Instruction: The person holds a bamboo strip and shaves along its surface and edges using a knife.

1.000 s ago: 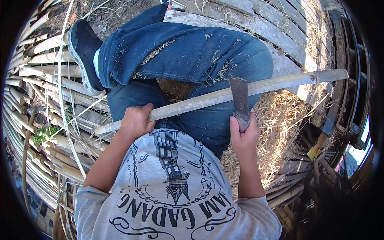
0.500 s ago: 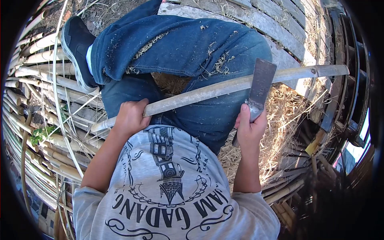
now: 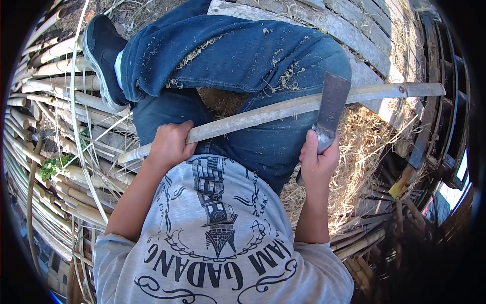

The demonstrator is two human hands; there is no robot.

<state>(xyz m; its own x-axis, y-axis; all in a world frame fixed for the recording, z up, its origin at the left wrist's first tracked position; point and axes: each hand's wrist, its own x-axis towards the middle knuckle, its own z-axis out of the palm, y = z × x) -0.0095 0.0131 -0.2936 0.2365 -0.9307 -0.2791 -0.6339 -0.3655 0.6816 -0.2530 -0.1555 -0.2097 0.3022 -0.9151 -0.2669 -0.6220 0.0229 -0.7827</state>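
Note:
My left hand (image 3: 172,144) is closed around a long split bamboo strip (image 3: 268,114), close to its left end. The strip crosses my thighs, rising to the right, and has a dark node near its far end. In my right hand (image 3: 320,161) is a machete (image 3: 334,104) with a broad, square-ended dark blade, gripped just below the metal collar. The blade stands upright in front of the strip in this view; I cannot tell whether the two touch. Most of the machete's handle is hidden by my fingers.
Bamboo poles (image 3: 61,116) lie stacked on the left. Shavings (image 3: 362,152) cover the ground at the right, and weathered planks (image 3: 349,35) lie beyond my knee. Dark slatted frames (image 3: 440,101) stand at the far right. Curled shavings cling to my jeans (image 3: 217,55).
The view has shifted slightly, and my legs and left hand appear a little farther right. Both hands keep their hold on the bamboo strip and the machete.

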